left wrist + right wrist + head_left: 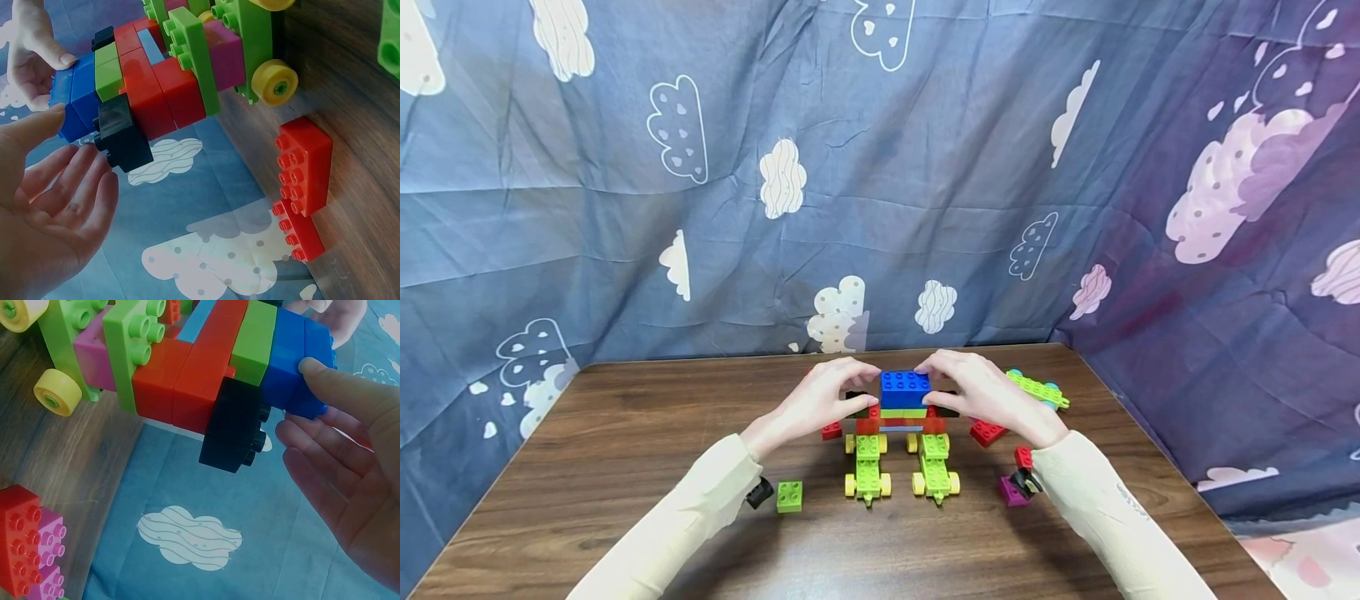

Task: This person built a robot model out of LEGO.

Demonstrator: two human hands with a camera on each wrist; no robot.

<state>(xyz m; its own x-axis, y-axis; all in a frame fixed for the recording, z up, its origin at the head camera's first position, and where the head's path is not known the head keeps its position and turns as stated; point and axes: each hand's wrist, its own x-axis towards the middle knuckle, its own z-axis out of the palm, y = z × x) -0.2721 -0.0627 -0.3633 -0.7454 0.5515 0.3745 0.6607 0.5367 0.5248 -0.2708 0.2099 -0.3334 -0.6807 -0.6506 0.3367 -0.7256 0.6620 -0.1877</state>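
Observation:
Two stacked blue bricks top a toy-brick model. Below them are light-green bricks, then red bricks with a black brick jutting out at either side. The model stands on two green wheeled bases with yellow wheels. My left hand holds the left end of the blue bricks, its thumb on the near side. At the right end, my right hand pinches them, thumb against the blue face and fingers curled behind.
Left of the bases lie a green brick and a small black piece. To the right are red bricks, a purple brick and another green wheeled base. A patterned curtain hangs behind the wooden table.

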